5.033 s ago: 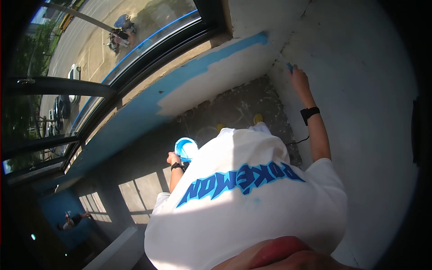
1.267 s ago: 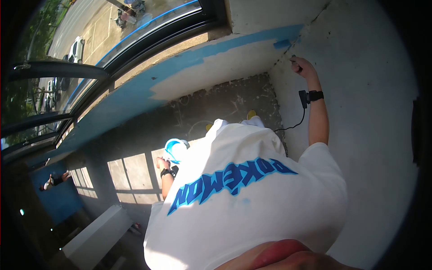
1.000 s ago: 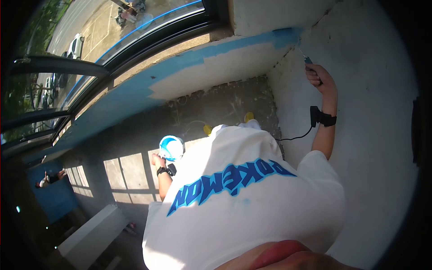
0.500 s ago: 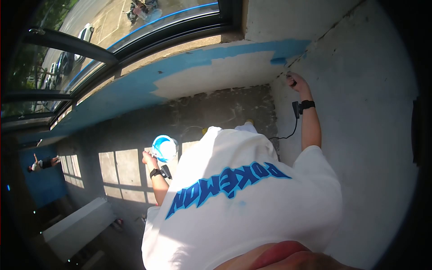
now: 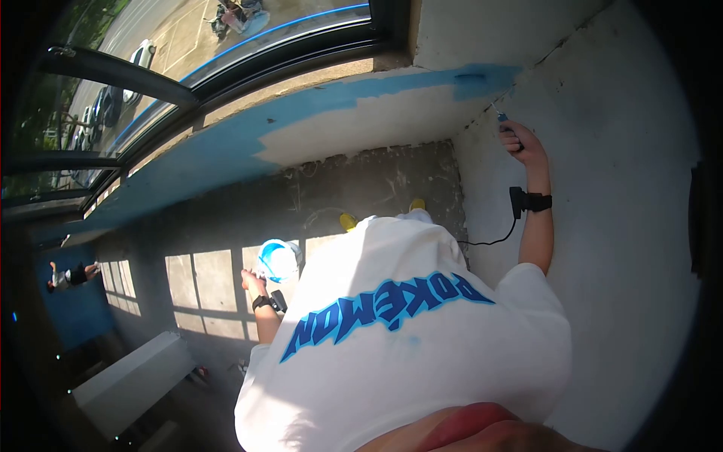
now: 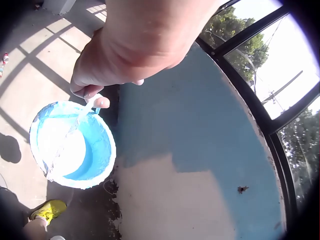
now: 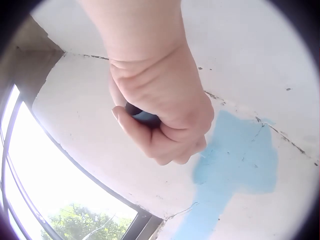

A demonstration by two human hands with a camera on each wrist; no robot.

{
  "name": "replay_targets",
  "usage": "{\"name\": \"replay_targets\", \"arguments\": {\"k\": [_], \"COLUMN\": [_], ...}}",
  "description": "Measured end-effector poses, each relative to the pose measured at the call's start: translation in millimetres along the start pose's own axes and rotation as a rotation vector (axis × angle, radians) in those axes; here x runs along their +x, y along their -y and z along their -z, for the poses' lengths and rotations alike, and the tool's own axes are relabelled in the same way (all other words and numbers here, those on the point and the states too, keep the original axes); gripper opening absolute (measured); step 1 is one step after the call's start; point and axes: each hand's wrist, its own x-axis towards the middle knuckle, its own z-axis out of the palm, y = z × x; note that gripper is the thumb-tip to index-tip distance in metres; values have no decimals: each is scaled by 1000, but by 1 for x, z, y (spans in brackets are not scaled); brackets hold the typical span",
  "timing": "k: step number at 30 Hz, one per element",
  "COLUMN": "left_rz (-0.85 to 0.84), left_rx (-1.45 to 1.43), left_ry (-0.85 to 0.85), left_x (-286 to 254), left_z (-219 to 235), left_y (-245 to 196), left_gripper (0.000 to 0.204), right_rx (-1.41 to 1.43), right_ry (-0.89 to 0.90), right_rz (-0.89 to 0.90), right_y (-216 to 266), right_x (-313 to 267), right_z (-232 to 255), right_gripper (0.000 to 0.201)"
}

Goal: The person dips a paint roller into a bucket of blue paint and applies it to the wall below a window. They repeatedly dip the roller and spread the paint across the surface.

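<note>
My left hand [image 5: 252,282] grips the handle of a white paint bucket [image 6: 72,180], which hangs at my side over the floor. Light blue paint coats the bucket's inner wall, and its bottom glares white in the sun. In my right hand [image 5: 521,141] is the blue handle [image 5: 502,117] of a paint roller, fingers curled round it. The roller's darker blue sleeve [image 5: 472,78] lies against the painted band below the window, near the corner. From the right wrist view, the hand [image 7: 160,105] hides most of the tool, while a blue painted patch [image 7: 245,155] shows beside it.
A black-framed window [image 5: 301,75] runs along the left above the part-blue wall [image 5: 361,124]. A bare white wall [image 5: 602,226] rises at my right. Behind are a white block [image 5: 135,380] and another person [image 5: 71,276]. A black cable [image 5: 493,242] trails from my right wrist.
Since five seconds ago, the blue band has lengthened to the corner. Over the last second the roller goes down, then back up the wall. The bucket stays in my left hand.
</note>
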Motion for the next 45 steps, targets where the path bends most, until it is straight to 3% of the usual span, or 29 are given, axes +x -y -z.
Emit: {"name": "replay_targets", "arguments": {"k": [6,9,17,21,27,31,34,43,45], "left_rz": [-26,-23,4,22,14,-3,-5,24,9], "left_rx": [-3,-14,19,21,29,26,52,23,-1], "left_ry": [-49,-5,-43,-75,-18,2,-28,-58,-66], "left_x": [-14,-2,38,22,16,12,10,13,9], "left_z": [2,5,8,15,21,20,18,4,5], "left_y": [8,15,22,23,16,11,10,14,15], "left_gripper": [24,17,16,26,34,35,34,22,19], "right_rx": [164,177,160,95,271,398,352,263,120], "right_ry": [-171,-146,90,139,41,73,-21,134,116], "right_rz": [12,-8,-70,-42,-169,-247,-189,-152,-115], "right_y": [-57,-76,-41,-31,-66,-93,-102,-71,-68], "right_x": [113,138,14,4,110,162,158,45,33], "right_z": [13,10,-45,-48,-11,0,-9,-68,-79], "right_gripper": [20,20,19,19,17,18,19,20,20]}}
